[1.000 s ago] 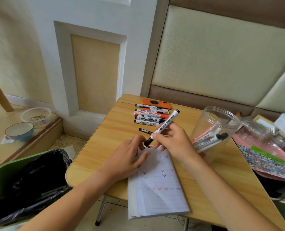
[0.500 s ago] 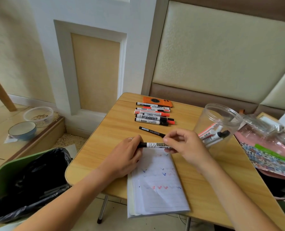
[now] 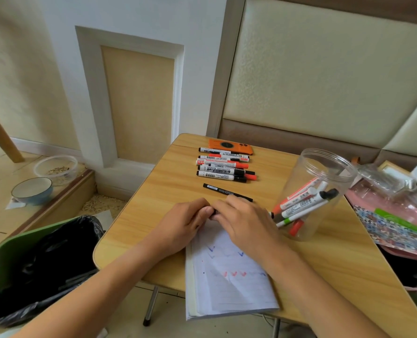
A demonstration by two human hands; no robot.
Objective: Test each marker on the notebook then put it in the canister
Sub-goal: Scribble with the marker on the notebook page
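Both hands have drawn together since a moment ago, when the marker lay stretched in plain sight between them over the top of the notebook; now almost all of it is hidden. The left hand (image 3: 183, 220) and the right hand (image 3: 241, 222) meet fingertip to fingertip at the centre of the frame, fingers curled in, with only a dark sliver of the marker (image 3: 213, 212) showing between them. Each hand seems to pinch an end of it, though the grip itself is mostly covered.

Just below the hands lies the open notebook (image 3: 229, 286), hanging over the near edge of the tabletop (image 3: 158, 191), its page carrying blue and red tick marks. To the right of the hands stands the clear canister (image 3: 324, 167), upright and open, holding several markers that lean against its wall. Just above the hands, a slim black pen (image 3: 223, 190) lies by itself on the wood. Further up the frame lies a row of whiteboard markers (image 3: 223, 168), side by side, touching an orange phone (image 3: 230, 146) at the far edge.

At lower left sits a green bin (image 3: 5, 254) lined with a black bag. A blue bowl (image 3: 32, 191) rests on the floor at the left edge.
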